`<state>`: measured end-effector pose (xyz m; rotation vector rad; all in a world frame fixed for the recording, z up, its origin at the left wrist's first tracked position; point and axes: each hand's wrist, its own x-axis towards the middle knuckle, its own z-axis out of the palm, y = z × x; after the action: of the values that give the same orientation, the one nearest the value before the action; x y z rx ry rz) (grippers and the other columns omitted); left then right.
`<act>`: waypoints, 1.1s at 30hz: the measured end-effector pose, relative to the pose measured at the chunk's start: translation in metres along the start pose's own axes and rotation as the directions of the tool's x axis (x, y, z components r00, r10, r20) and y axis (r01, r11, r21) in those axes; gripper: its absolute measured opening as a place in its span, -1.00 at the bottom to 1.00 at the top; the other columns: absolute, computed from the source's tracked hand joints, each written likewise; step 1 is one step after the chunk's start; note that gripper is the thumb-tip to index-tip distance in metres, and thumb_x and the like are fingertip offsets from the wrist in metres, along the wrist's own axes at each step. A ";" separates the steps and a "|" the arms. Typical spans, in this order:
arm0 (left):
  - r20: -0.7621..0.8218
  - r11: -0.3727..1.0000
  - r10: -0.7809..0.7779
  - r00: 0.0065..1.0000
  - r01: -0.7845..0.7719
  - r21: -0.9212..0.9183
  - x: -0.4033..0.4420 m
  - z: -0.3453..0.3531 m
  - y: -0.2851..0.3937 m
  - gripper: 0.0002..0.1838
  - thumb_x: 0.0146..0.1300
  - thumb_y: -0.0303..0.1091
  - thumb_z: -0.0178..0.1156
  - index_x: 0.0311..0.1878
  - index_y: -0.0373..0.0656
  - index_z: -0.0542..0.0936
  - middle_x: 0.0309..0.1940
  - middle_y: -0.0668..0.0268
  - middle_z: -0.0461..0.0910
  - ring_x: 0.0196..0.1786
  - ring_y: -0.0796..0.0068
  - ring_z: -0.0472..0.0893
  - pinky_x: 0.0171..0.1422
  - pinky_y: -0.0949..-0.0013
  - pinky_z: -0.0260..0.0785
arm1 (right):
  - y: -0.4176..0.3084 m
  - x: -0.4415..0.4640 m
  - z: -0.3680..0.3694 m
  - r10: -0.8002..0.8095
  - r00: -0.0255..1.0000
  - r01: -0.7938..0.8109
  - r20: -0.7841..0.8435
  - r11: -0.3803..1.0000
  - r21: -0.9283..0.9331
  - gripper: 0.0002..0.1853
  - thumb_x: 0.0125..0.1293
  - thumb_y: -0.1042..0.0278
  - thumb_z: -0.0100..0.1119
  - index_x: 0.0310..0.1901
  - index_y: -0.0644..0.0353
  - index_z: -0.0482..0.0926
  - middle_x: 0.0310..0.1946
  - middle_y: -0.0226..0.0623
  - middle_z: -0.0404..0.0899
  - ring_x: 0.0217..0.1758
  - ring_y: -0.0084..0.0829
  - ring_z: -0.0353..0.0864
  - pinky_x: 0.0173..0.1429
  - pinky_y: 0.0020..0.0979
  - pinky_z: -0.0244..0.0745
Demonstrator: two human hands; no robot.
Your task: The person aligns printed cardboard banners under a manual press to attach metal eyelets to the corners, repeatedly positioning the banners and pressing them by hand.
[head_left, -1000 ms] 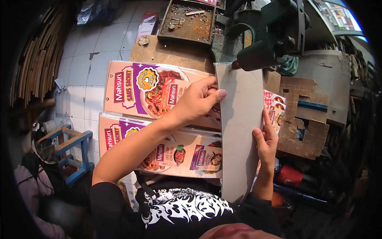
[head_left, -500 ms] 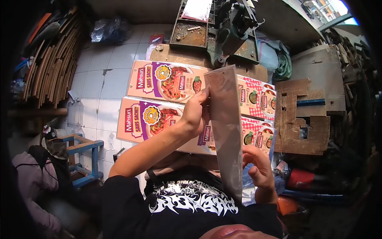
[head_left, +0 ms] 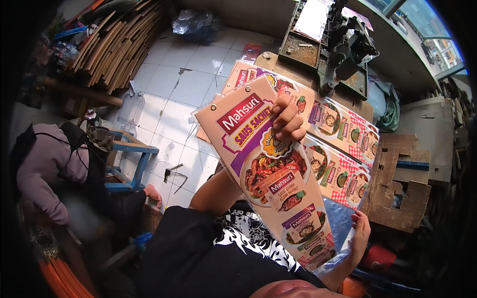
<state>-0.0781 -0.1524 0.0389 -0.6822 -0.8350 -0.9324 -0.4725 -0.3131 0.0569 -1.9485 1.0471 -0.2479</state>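
A long printed Mahsuri board (head_left: 271,164) in clear plastic, with two metal eyelets at its upper end, is tilted in front of my chest, printed face showing. My left hand (head_left: 288,118) grips its upper right edge, fingers curled over the front. Near the board's lower end, my right hand (head_left: 360,236) is beside crumpled clear plastic (head_left: 338,221), its fingers apart; whether it touches the plastic is unclear. Behind the held board lie more printed boards (head_left: 343,121) in two overlapping rows.
A green metal press (head_left: 343,64) with a debris tray (head_left: 303,48) stands at the back. Cut brown cardboard (head_left: 392,188) lies right. On the left are stacked wood strips (head_left: 119,47), a blue stool frame (head_left: 131,161) and another person in a pink sleeve (head_left: 42,169).
The long board has turned from its plain grey side to its printed face and now slants across my chest. The view has swung left, showing more of the other person.
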 end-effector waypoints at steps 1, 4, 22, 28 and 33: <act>0.040 1.000 -0.007 0.999 0.008 -0.027 0.001 -0.004 0.000 -0.84 0.53 -0.30 -0.22 -0.22 -0.05 0.30 -0.45 0.35 0.36 -0.41 0.48 0.43 -0.22 0.41 0.17 | 0.018 -0.005 -0.009 -0.006 1.000 0.006 0.007 1.000 -0.002 -0.53 0.52 0.02 -0.13 0.08 0.29 0.54 -0.15 -0.22 0.63 -0.10 -0.50 0.59 -0.04 -0.48 0.44; 0.024 0.999 0.023 0.999 -0.023 -0.027 0.003 0.003 0.001 -0.84 0.53 -0.31 -0.21 -0.24 -0.05 0.29 -0.47 0.36 0.35 -0.44 0.49 0.42 -0.23 0.43 0.17 | 0.057 -0.023 -0.024 0.350 0.936 -0.343 -0.033 0.931 0.127 -0.30 0.47 -0.28 -0.26 0.12 0.28 0.51 -0.16 -0.20 0.64 -0.12 -0.45 0.61 -0.04 -0.47 0.46; -0.448 0.553 0.407 0.796 0.176 0.815 -0.054 0.072 0.129 -0.38 0.45 0.07 -0.11 0.38 -0.19 0.28 0.31 0.07 0.34 0.40 0.19 0.31 0.48 0.08 0.15 | 0.000 0.106 -0.006 -0.102 0.990 -0.023 0.095 0.550 0.835 -0.43 0.34 0.35 0.14 0.29 0.42 0.20 0.13 -0.09 0.50 0.11 -0.40 0.59 0.17 -0.40 0.51; -0.725 0.290 0.562 0.399 0.725 0.624 -0.018 0.091 0.139 -0.32 0.46 -0.06 -0.08 0.41 -0.45 0.14 0.26 -0.05 0.40 0.28 0.23 0.47 0.38 0.26 0.29 | -0.018 0.175 -0.009 0.000 0.999 -0.026 0.036 0.687 0.726 -0.54 0.34 0.38 0.14 0.18 0.45 0.32 -0.10 -0.14 0.62 -0.22 -0.55 0.68 -0.18 -0.55 0.62; -0.744 -0.167 0.552 0.376 0.924 0.344 -0.025 0.066 0.174 -0.38 0.35 -0.37 0.07 0.38 -0.51 0.18 0.20 -0.06 0.45 0.23 0.33 0.49 0.32 0.36 0.30 | -0.025 0.211 -0.017 0.024 0.984 -0.101 0.174 0.888 0.449 -0.59 0.36 0.31 0.17 0.12 0.42 0.42 -0.26 -0.28 0.65 -0.41 -0.67 0.60 -0.37 -0.65 0.49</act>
<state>0.0471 -0.0126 0.0262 1.6798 -0.3511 -0.5215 -0.3352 -0.4759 0.0412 -1.4787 0.8497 -0.2661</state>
